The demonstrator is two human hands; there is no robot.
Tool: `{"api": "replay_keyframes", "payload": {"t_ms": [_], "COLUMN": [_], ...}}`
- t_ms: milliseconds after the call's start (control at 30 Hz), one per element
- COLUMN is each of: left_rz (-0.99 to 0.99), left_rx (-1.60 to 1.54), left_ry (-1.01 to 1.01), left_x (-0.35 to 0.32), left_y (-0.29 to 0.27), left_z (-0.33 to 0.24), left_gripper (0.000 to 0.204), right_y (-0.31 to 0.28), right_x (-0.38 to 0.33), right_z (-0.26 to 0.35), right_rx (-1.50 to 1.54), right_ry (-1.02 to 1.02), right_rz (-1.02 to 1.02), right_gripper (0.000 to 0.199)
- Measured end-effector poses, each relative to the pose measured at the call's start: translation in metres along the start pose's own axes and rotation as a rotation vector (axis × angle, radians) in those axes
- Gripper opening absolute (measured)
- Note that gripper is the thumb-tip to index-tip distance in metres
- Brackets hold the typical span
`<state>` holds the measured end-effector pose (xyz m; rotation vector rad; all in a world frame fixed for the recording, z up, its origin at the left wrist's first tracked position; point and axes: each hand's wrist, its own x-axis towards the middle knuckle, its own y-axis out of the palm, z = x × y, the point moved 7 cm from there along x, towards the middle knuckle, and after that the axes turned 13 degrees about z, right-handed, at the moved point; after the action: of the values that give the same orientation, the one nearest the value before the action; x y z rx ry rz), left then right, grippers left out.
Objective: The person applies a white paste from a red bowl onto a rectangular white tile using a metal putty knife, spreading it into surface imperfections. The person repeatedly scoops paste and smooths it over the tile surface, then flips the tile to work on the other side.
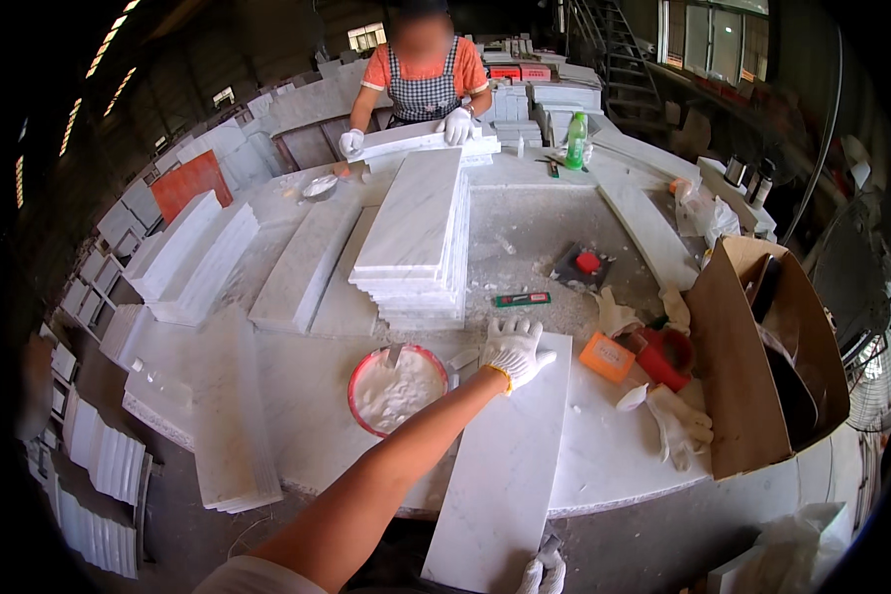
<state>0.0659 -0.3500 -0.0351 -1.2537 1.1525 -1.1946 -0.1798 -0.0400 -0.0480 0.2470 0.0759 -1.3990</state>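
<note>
Dust-coated stone workbench in a marble workshop, with slabs stacked on it and all around it. At the near edge, a person's left hand, in a white knit glove, lies flat with fingers spread on the far end of a long white marble slab; the right hand, also gloved, meets the slab's near end at the picture's lower edge, though its grip cannot be made out. The slab lies on the bench, overhanging toward the person, just beside a round red-rimmed bowl of white paste. Steady handling seems to call for even pressure at both ends and a path kept off the bowl. Behind rises a tall stack of white marble tiles; across the bench a co-worker's gloved hands rest on another slab.
</note>
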Motion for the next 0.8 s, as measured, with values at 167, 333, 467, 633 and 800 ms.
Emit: {"api": "replay_keyframes", "payload": {"t_ms": [167, 333, 467, 633, 800], "left_rz": [0.055, -0.006, 0.062, 0.038, -0.001], "left_rx": [0.002, -0.011, -0.075, -0.047, -0.006], "left_ry": [0.004, -0.015, -0.016, 0.029, 0.021], "left_x": [0.01, 0.011, 0.015, 0.018, 0.017], "left_y": [0.006, 0.008, 0.009, 0.004, 0.001], "left_z": [-0.005, -0.001, 0.003, -0.002, -0.006], "left_gripper": [0.049, 0.05, 0.051, 0.051, 0.052], "right_y": [-0.006, -0.011, -0.022, -0.024, -0.03], "right_x": [0.004, 0.009, 0.002, 0.003, -0.002], "right_z": [-0.014, -0.024, -0.038, -0.033, -0.06], "right_rx": [0.133, 0.206, 0.216, 0.305, 0.459], "right_ry": [0.015, 0.123, -0.031, -0.099, -0.098], "right_rz": [-0.087, -0.043, -0.113, -0.14, -0.1], "right_gripper": [0.035, 0.036, 0.024, 0.024, 0.016]}}
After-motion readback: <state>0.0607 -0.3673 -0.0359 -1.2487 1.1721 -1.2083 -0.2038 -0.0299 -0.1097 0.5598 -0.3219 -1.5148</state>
